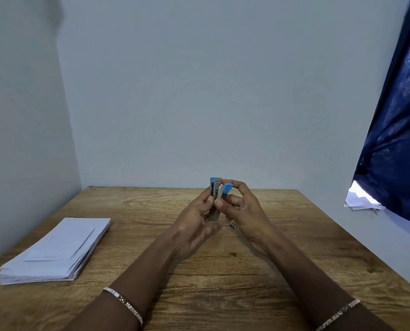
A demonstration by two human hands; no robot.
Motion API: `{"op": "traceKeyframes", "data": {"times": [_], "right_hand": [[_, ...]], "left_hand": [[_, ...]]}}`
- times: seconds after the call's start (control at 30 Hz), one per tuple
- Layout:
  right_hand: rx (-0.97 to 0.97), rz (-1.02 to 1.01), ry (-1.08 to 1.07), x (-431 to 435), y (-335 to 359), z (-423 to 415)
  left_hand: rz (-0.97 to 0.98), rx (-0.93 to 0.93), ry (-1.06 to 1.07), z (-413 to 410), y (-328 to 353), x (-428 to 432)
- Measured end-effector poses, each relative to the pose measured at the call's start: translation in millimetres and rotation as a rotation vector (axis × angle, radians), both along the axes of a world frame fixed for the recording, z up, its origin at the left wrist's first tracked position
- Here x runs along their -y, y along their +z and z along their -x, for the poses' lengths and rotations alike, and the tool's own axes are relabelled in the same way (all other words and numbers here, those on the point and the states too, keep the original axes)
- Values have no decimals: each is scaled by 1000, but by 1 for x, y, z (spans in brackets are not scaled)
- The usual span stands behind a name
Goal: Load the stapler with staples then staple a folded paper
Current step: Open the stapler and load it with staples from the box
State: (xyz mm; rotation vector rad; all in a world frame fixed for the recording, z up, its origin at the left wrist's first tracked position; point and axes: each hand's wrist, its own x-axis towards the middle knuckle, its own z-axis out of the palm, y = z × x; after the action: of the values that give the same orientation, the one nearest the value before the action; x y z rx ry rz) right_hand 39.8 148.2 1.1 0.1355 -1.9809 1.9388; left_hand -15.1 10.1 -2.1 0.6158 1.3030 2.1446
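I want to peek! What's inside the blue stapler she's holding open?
The stapler is hinged open between the left hand and right hand, showing its shiny metal channel. Whether staples sit inside is too small to tell; fingers cover the lower part.

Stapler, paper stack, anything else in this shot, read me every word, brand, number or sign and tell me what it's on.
No text can be read here.
Stapler: blue and metal, held up in both hands, no visible marking.
Paper stack: faint lines only, too blurred to read.
Small metal piece on the table: too small to tell.
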Motion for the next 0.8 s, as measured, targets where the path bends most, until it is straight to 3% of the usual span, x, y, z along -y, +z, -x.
{"op": "traceKeyframes", "data": {"times": [0.23,0.57,0.8], "right_hand": [[-35,-278,-63,2,-2,0],[-95,-368,-110,3,-2,0],[-12,-287,-85,5,1,0]], "left_hand": [[48,-349,280,5,4,1],[42,-408,410,7,-4,-2],[77,-372,403,13,-4,2]]}}
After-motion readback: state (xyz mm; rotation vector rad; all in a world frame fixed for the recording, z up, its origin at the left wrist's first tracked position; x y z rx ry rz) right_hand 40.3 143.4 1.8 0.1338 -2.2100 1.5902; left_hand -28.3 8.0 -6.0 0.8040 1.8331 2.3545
